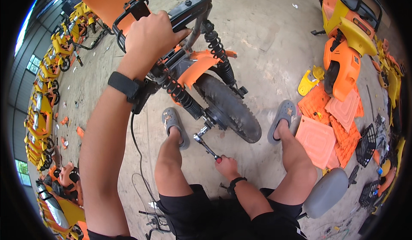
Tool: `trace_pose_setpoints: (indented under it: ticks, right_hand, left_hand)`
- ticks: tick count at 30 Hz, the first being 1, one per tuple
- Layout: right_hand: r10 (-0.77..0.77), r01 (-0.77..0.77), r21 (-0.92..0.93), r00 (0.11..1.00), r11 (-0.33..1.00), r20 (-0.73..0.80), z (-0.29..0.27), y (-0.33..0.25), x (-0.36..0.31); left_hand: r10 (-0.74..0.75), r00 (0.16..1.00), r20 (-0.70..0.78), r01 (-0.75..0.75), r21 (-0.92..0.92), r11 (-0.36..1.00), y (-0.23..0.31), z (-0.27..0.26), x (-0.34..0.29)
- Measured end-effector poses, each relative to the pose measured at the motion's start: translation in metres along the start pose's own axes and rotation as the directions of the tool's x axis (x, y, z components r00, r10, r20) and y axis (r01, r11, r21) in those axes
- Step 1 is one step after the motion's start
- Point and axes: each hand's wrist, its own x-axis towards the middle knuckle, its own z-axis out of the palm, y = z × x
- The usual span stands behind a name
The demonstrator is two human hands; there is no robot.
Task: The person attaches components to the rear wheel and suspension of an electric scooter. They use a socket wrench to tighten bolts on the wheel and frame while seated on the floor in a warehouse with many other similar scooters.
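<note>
My left hand (149, 35) grips the black metal rack (182, 13) at the rear of a partly stripped scooter; most of its fingers are hidden. Low down, my right hand (227, 167) is closed round the red-ended handle of a ratchet wrench (207, 147). The wrench's head meets the axle end (208, 123) beside the wheel hub. Between my feet stands the black knobbly tire (240, 115), under an orange fender (198, 69). A coil-spring shock absorber rises on each side, a left one (180, 95) and a right one (219, 51).
Orange panels (315, 139) lie on the floor to the right, near an orange and yellow scooter body (343, 62). A grey seat (327, 193) is by my right knee. Yellow scooters (40, 115) line the left wall. A black cable (139, 154) trails past my left leg.
</note>
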Motion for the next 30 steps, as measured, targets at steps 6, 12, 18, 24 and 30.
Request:
trace_pose_setpoints:
  ticks: [6,12,18,24,30]
  right_hand:
    - [0.006,-0.005,-0.03,1.0,1.0,0.014,0.004,0.004,0.0]
    - [0.118,-0.132,0.107,0.985,0.985,0.126,-0.015,-0.022,-0.017]
    - [0.116,-0.141,0.116,0.972,0.983,0.204,-0.034,-0.038,-0.023]
    - [0.015,-0.031,0.059,0.969,0.998,0.247,-0.057,-0.049,-0.059]
    - [-0.037,-0.004,0.188,0.975,0.982,0.217,-0.126,-0.064,-0.101]
  left_hand:
    - [-0.005,1.0,-0.009,0.005,-0.027,1.0,0.004,-0.004,-0.002]
    - [-0.04,0.999,0.016,0.04,0.017,0.999,0.006,-0.006,-0.002]
    - [-0.047,0.998,0.05,0.05,-0.048,0.998,-0.002,-0.005,-0.004]
    - [-0.022,0.999,0.033,0.025,-0.079,0.997,-0.001,-0.004,-0.006]
    - [-0.021,0.999,0.038,0.026,-0.147,0.989,-0.003,0.0,-0.006]
